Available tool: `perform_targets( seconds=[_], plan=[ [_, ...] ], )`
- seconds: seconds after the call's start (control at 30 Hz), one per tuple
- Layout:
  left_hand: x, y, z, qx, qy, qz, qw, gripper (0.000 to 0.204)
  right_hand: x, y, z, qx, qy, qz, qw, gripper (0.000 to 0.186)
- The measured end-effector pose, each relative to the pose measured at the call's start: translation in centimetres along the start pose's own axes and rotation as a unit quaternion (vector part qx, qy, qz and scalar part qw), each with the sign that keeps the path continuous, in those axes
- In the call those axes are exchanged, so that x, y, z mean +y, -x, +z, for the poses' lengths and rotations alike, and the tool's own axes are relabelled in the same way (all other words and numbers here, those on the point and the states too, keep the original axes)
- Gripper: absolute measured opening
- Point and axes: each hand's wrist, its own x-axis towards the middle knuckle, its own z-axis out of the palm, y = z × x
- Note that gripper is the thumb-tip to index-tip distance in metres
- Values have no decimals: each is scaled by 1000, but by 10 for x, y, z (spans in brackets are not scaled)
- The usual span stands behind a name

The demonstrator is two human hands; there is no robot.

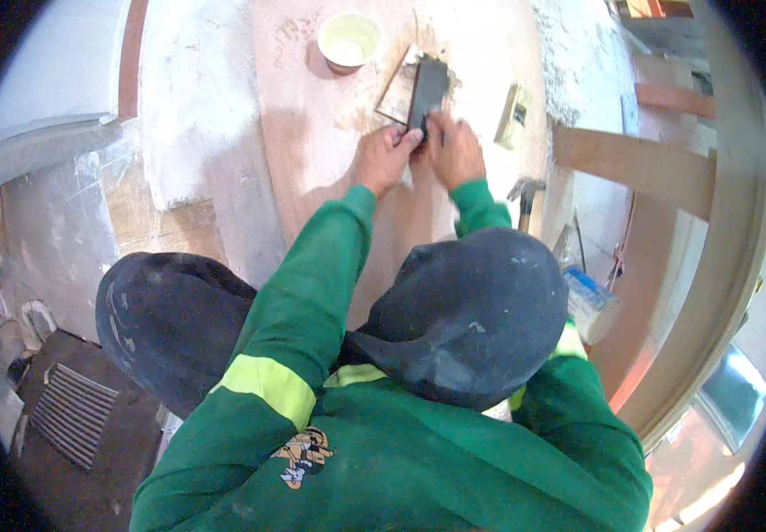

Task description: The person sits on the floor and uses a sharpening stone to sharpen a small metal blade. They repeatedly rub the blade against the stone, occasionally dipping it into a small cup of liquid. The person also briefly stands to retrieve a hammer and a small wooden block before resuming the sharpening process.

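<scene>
A dark, flat rectangular strip (432,84) points away from me, its near end between my hands. My left hand (384,158) is closed, with thumb and fingers pinching the left side of that near end. My right hand (456,152) is curled against the right side, fingers bent onto the strip; part of its grip is hidden. The strip lies over a small pale tile-like board (394,99), with a wet greyish smear at their far end. What the strip is made of cannot be made out.
A white tub (349,42) of pale liquid stands at the far left of the board. To the right lie a yellowish block-like tool (511,117) and a hammer (527,192). A blue-and-white container (587,293) sits beside my right knee, near wooden framing (636,168).
</scene>
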Motion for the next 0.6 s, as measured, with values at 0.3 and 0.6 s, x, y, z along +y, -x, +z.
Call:
perform_targets(
  seconds=[0.3, 0.6],
  plan=[
    [-9, 0, 7, -19, 148, -12, 989, 37, -6, -41, -12, 36, -8, -56, 998, 26],
    [12, 3, 2, -15, 28, 7, 999, 39, -13, -61, -18, 52, -16, -67, 996, 27]
  ],
)
